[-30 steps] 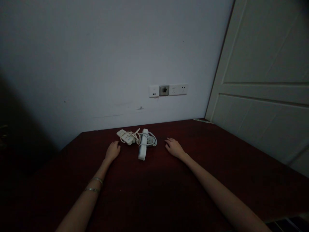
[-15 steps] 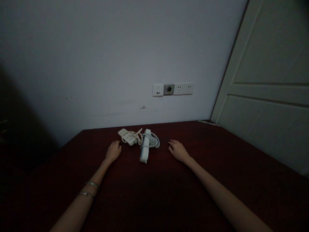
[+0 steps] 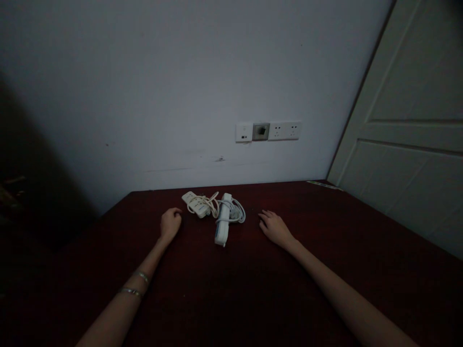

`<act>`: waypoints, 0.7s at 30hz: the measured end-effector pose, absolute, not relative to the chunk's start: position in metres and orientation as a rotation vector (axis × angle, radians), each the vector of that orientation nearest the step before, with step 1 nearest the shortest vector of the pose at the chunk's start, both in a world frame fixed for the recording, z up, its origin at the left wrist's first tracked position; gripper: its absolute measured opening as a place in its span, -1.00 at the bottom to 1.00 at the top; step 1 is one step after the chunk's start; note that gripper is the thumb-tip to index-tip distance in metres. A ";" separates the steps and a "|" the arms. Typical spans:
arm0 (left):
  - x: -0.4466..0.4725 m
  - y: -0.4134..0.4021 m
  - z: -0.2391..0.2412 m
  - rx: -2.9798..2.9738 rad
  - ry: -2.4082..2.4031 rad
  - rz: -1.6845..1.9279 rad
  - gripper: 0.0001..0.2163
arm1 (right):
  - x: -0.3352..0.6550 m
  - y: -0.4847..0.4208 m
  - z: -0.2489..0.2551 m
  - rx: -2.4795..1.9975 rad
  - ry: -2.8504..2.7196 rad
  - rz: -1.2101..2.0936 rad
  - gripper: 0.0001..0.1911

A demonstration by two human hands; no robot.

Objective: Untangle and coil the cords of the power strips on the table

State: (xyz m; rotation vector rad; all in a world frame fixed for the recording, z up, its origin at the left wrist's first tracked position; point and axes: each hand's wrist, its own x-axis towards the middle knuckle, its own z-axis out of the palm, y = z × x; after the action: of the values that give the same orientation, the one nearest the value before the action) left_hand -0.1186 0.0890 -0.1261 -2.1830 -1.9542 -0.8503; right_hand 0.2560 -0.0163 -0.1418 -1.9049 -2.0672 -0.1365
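Two white power strips lie near the back of a dark red table (image 3: 231,289). The cream one (image 3: 196,204) is on the left with its cord bundled beside it. The white one (image 3: 223,225) points toward me, its grey cord (image 3: 236,212) coiled to its right. My left hand (image 3: 170,223) rests on the table just left of the strips, fingers loosely curled, holding nothing. My right hand (image 3: 275,227) lies flat on the table to the right of them, fingers apart and empty. Neither hand touches a strip.
A row of wall outlets and a switch (image 3: 268,131) sits above the table on the pale wall. A white panelled door (image 3: 412,144) stands at the right. Two bracelets (image 3: 136,283) ring my left wrist. The left side is in deep shadow.
The view has swung slightly left, so everything sits further right in the picture. My left fingers have curled in a little. Both hands and the strips stay where they were on the table.
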 end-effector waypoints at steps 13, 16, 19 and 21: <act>-0.040 0.042 -0.056 -2.721 -1.853 -1.236 -0.82 | 0.255 -0.017 -0.142 -1.930 -2.058 -0.136 -0.54; -0.025 0.032 -0.066 -2.912 -1.859 -1.115 -0.78 | 0.255 -0.017 -0.141 -1.927 -2.056 -0.132 -0.55; -0.016 0.025 -0.078 -2.991 -1.853 -0.969 -0.66 | 0.255 -0.017 -0.141 -1.930 -2.052 -0.123 -0.55; -0.013 0.022 -0.086 -3.029 -1.871 -0.934 -0.56 | 0.256 -0.016 -0.142 -1.934 -2.051 -0.115 -0.55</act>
State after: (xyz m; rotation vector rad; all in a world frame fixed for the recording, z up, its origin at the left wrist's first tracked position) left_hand -0.0128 0.0222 -0.0857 -3.0285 -1.8706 -0.9337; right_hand 0.2555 -0.0162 -0.1419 -1.9341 -2.0508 -0.1149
